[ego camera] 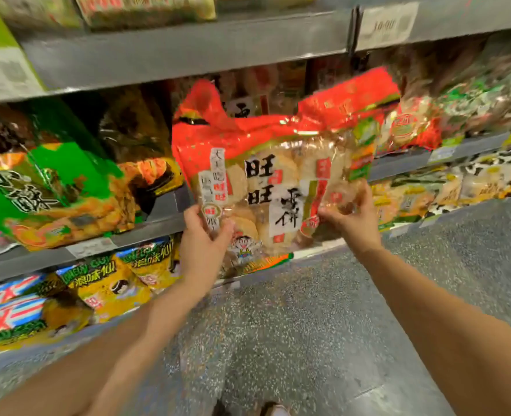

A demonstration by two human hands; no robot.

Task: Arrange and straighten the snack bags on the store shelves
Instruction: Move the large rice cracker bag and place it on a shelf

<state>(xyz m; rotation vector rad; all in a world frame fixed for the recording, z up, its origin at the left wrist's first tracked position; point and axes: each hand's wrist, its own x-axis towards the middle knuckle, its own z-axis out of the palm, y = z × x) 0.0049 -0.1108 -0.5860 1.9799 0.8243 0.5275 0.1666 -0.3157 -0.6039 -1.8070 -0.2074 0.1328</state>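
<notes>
At the left end of the middle shelf [158,232], green and orange snack bags [53,193] lean out over the front edge. Just right of them, my left hand [201,238] is closed on the lower left corner of the red rice-cracker bag [278,175], thumb across the clear front. My right hand [349,214] pinches its lower right edge. The bag hangs upright in the air, out in front of the shelf's gap. I judge it light, crinkly and slippery, its crackers easily broken, so corners and seams are the safest hold. More red bags [410,127] sit toward the right end.
</notes>
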